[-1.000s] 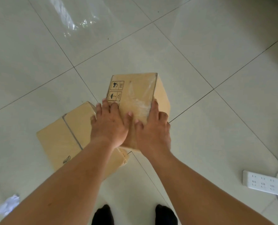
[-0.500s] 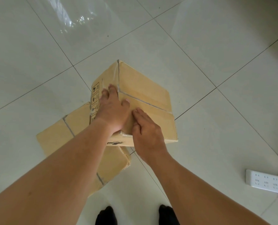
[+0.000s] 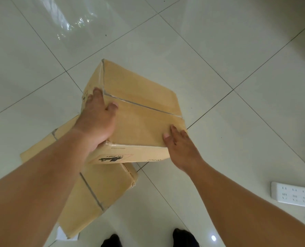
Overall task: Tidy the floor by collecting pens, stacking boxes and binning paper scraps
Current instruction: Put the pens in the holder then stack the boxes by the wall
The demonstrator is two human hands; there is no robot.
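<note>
In the head view, your left hand (image 3: 98, 120) grips the upper box (image 3: 141, 122) by its left end and your right hand (image 3: 178, 142) presses straight-fingered at its near right corner, above the lower box (image 3: 98, 191) and its far edge; it's stiff, likely light cardboard, so clamp opposite ends.

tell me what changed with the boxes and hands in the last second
The upper box was rolled so its taped top faces up, and now overlaps the lower box. The hands spread apart: left hand grips its left edge, right hand presses its near right corner. The lower box and power strip stayed put.
</note>
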